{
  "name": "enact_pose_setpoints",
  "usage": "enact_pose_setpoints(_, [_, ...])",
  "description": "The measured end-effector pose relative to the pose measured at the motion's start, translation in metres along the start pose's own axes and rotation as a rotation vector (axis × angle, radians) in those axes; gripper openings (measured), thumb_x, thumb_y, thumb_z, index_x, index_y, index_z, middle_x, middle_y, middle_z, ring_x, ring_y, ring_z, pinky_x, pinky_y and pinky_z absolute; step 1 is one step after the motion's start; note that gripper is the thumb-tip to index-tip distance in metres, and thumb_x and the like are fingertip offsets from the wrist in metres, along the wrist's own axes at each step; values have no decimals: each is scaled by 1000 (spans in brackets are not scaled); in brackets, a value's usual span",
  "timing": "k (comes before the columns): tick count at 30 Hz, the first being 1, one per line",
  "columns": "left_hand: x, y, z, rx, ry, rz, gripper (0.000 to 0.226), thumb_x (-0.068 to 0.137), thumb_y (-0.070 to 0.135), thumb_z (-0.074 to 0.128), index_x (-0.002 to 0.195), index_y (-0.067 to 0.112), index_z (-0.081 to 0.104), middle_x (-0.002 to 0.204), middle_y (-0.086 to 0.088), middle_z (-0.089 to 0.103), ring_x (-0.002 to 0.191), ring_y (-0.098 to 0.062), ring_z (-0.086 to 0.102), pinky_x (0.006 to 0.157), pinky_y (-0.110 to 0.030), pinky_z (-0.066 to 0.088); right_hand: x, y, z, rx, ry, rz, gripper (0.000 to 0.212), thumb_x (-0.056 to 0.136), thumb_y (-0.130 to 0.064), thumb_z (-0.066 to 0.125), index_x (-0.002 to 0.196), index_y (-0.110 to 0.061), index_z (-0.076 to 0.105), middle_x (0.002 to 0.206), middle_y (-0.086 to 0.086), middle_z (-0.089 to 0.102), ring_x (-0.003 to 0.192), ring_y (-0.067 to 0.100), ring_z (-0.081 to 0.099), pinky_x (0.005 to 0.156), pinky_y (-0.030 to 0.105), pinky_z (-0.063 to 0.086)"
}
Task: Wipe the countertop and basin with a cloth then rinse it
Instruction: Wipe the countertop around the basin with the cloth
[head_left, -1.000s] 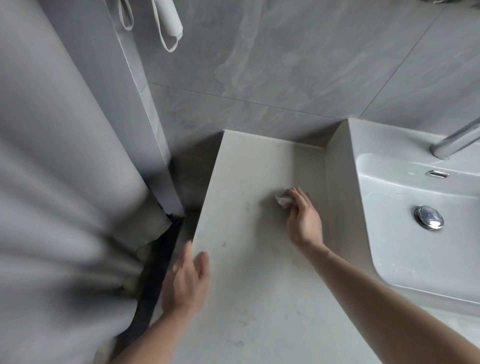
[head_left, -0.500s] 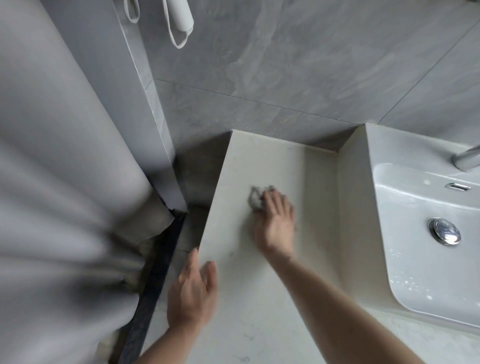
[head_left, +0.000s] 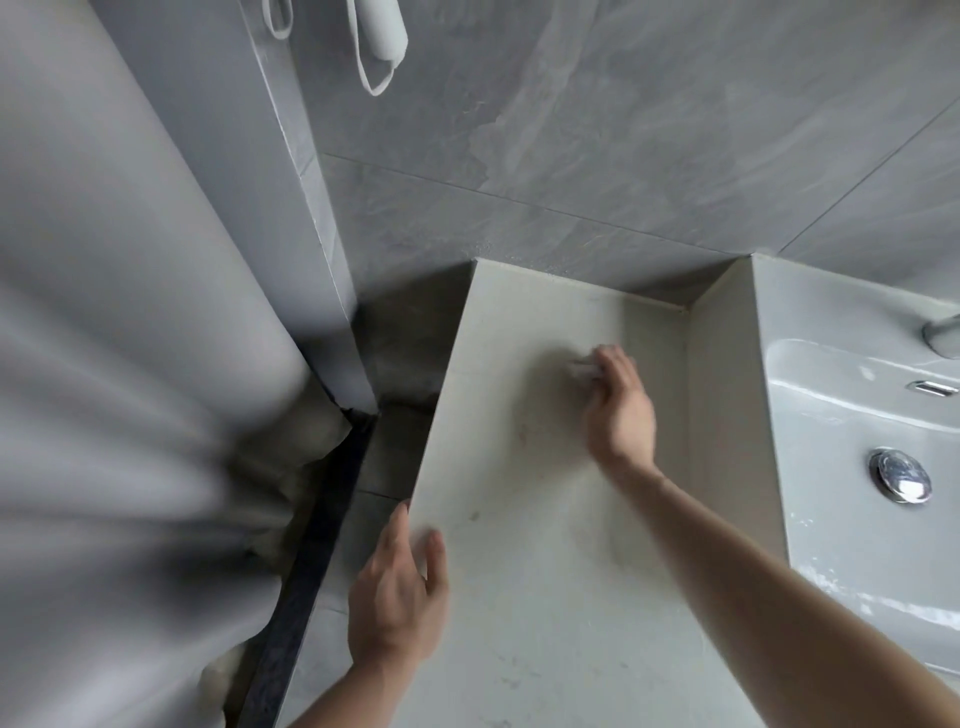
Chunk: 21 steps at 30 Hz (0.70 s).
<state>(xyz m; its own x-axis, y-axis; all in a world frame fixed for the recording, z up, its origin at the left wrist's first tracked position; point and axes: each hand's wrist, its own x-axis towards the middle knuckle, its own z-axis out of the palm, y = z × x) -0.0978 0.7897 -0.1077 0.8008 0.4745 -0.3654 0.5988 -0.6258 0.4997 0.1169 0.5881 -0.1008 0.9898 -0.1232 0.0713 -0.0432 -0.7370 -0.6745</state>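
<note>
A: What is the biggest thing here?

B: The table (head_left: 545, 597). It is pale and fills the middle and the bottom of the frame. It has faint dirty marks near the middle.

A: And beside it?

B: The white basin (head_left: 841, 415), on the right side of the frame. Its shiny drain plug (head_left: 901, 475) sits at the right edge. I think nobody has wiped the basin yet.

A: What has just changed?

B: The right hand (head_left: 621, 410) slid. Half a second ago it was more to the left on the table. Now it is back toward the basin side, in the middle right of the frame. It goes side to side, so the wiping is going on.

A: Where is the cloth?

B: The cloth (head_left: 584, 366) is a small pale wad. It peeks out at the tips of the right hand, flat on the table. It is blurry. The fingers bend over it and press it down.

A: And the other hand?

B: The left hand (head_left: 397, 597) stays at the table's left edge, low in the frame. Its fingers are loose and spread. It holds nothing.

A: What is left to do?

B: More table, then the basin, then the rinse.
</note>
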Motion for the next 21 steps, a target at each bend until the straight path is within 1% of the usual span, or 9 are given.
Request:
enact_pose_setpoints(2, [0,1,1,0,3,-11,63,100,49,42,154,18,37,151,-4,51,131,-26,55,102,-36,44,22,19,-22,-48,57,142,48,94,-8,41,137,-6,63,153,14,53,146,30,45,119,33,34])
enact_pose_setpoints(5, [1,0,2,3,11,-9,63,99,49,42,154,18,38,152,-2,50,134,-23,53,105,-33,41,31,41,-23,-208,5,162,54,87,-20,34,134,-8,59,143,13,55,134,39,48,113,43,37])
enact_pose_setpoints(7, [1,-1,3,-12,25,-29,63,99,51,41,154,21,37,152,1,50,135,-20,52,106,-31,40,25,48,-8,-366,-7,181,64,86,-29,33,145,-12,49,155,9,44,139,39,39,118,46,26])
enact_pose_setpoints(9, [2,-1,4,-6,36,-36,63,99,54,40,154,25,35,153,5,49,134,-18,52,105,-30,41,14,38,9,-414,9,204,68,87,-32,37,154,-19,43,165,3,35,146,38,30,123,48,16])
enact_pose_setpoints(10, [3,-1,5,-1,36,-34,63,98,55,40,155,26,35,152,5,49,133,-18,53,104,-31,42,10,28,18,-412,6,184,68,88,-33,38,155,-21,42,166,2,33,147,38,28,123,49,14])
enact_pose_setpoints(13, [3,-1,6,13,34,-47,63,97,56,40,154,28,35,149,5,53,128,-21,58,101,-32,44,-11,2,43,-386,-85,-16,67,88,-32,41,155,-22,45,166,2,36,150,36,30,123,50,17])
enact_pose_setpoints(15, [3,-2,6,34,48,-38,63,97,57,40,153,29,35,150,6,53,129,-22,57,101,-33,45,-29,-19,61,-319,-173,-196,63,90,-23,47,152,-20,50,165,4,39,151,35,33,124,50,20])
enact_pose_setpoints(18, [2,-5,8,45,68,-13,63,96,60,33,152,30,36,150,8,52,129,-20,57,102,-34,47,-59,-49,84,-144,-352,-401,56,93,-10,52,148,-19,55,163,3,41,153,29,33,128,46,17])
enact_pose_setpoints(21, [2,-4,9,56,81,-16,62,96,58,35,151,28,38,148,4,54,129,-21,57,102,-34,47,-66,-61,86,-12,-457,-522,48,95,-6,58,141,-20,60,157,-1,50,148,21,40,123,45,30])
